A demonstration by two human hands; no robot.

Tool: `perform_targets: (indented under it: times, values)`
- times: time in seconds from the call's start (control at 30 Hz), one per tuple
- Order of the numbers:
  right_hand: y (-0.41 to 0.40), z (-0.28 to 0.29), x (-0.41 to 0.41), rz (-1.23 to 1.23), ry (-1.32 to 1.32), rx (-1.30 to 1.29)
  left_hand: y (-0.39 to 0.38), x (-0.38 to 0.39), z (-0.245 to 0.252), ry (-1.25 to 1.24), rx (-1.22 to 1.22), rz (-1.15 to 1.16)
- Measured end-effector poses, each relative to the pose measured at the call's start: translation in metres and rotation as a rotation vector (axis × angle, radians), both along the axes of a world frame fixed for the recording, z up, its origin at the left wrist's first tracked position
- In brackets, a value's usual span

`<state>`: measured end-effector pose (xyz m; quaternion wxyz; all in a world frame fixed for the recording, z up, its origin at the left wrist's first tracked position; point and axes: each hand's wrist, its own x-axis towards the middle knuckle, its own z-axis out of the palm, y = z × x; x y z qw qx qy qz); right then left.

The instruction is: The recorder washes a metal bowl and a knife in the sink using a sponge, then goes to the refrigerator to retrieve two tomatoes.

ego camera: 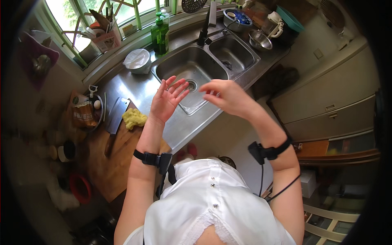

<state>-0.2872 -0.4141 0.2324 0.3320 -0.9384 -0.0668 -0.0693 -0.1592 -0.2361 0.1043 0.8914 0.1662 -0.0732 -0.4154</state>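
My left hand [167, 99] is held palm up with its fingers apart and nothing in it, in front of the large sink basin [196, 65]. To its right, my right hand [225, 96] is raised over the basin's near edge, fingers bent and slightly blurred; no object shows in it. The two hands do not touch. A yellow cloth [134, 118] lies crumpled to the left of my left wrist, partly on a wooden cutting board [104, 171]. Beside the cloth, a cleaver [115, 118] rests on the board with its handle towards me.
A covered bowl [137, 61] and a green pump bottle [160, 35] stand behind the sink's left side. The black faucet [205, 30] rises between two basins. A metal bowl [260, 41] is at the right. A round tray [99, 113] holds an egg and a food bag.
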Motion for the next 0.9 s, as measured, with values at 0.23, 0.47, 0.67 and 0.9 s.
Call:
perform_targets:
  times: [0.23,0.47,0.67,0.9]
  values:
    - [0.039,-0.04,0.056,-0.059,-0.134,0.127,-0.012,-0.014,-0.002,-0.122,-0.021,-0.097]
    - [0.036,-0.05,0.058,-0.007,-0.002,0.344,-0.002,-0.019,-0.002,-0.133,-0.006,-0.131]
    - [0.007,-0.072,0.073,-0.13,0.171,0.406,0.016,-0.001,-0.024,-0.083,0.321,0.042]
    - [-0.04,-0.112,0.086,-0.393,0.09,0.082,0.04,0.009,-0.052,-0.045,0.768,0.371]
